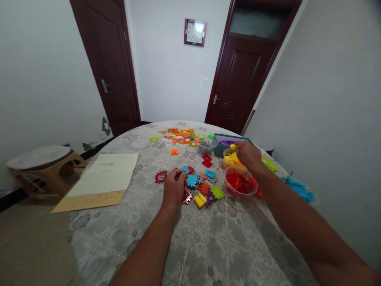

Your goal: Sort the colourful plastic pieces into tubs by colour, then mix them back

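Note:
My right hand (pixel 247 154) pinches a small yellow plastic building piece (pixel 233 146) above a round clear tub of yellow pieces (pixel 232 159). My left hand (pixel 174 185) rests at the left side of a loose pile of interlocking pieces, its fingers curled together; what they hold, if anything, is hidden. Right beside its fingertips lie blue square pieces (pixel 192 180). Around them are a red square frame (pixel 161 177), a yellow block (pixel 200 200), a purple piece (pixel 210 197) and a lime green piece (pixel 217 192).
A tub of red pieces (pixel 240 182) stands below my right forearm. Behind are a green box (pixel 220 150) with purple pieces, a tub of grey pieces (pixel 206 146) and a spread of orange pieces (pixel 181 137). Blue pieces (pixel 299 189) lie far right, paper sheets (pixel 104 174) left.

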Tool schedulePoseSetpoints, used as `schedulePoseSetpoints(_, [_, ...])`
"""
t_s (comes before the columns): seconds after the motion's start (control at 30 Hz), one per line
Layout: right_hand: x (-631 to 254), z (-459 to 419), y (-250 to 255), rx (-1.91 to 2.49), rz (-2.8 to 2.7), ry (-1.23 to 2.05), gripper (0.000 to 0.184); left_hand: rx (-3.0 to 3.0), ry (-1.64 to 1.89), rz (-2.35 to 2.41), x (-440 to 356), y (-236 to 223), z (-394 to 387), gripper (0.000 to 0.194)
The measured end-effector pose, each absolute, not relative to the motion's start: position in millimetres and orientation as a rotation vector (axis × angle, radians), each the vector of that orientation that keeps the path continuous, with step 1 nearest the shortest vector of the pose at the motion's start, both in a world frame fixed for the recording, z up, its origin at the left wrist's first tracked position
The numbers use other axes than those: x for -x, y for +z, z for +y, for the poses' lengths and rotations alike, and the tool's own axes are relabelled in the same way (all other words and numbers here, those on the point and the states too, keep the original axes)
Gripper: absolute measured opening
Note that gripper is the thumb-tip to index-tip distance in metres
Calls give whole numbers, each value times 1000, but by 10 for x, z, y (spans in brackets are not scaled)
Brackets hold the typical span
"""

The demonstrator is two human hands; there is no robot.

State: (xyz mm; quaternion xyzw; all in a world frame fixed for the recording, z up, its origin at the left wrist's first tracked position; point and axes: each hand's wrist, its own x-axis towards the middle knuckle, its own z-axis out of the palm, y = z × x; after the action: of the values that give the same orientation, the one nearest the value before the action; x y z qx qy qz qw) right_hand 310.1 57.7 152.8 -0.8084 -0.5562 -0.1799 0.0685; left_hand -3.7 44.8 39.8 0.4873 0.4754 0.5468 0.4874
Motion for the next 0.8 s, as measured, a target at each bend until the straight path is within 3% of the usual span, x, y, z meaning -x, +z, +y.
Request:
schedulePoseSetpoints(0.2, [-2839,634,1497,2487,-1757,-552,32,-1140,1438,1269,103,381,496,23])
schedulePoseSetpoints(0.4, [-1822,812,1245,2033,-2289,-132,38,-987,1512,1317,161,310,567,25])
schedulePoseSetpoints(0.67, [-985,1795,786,1854,-2421,55,55,-872,1720,1589,442,340,680,22])
schedulePoseSetpoints(0.8, [-890,2273,654,1958,-2379,105,57,-954,1735,1691,557,314,726,36])
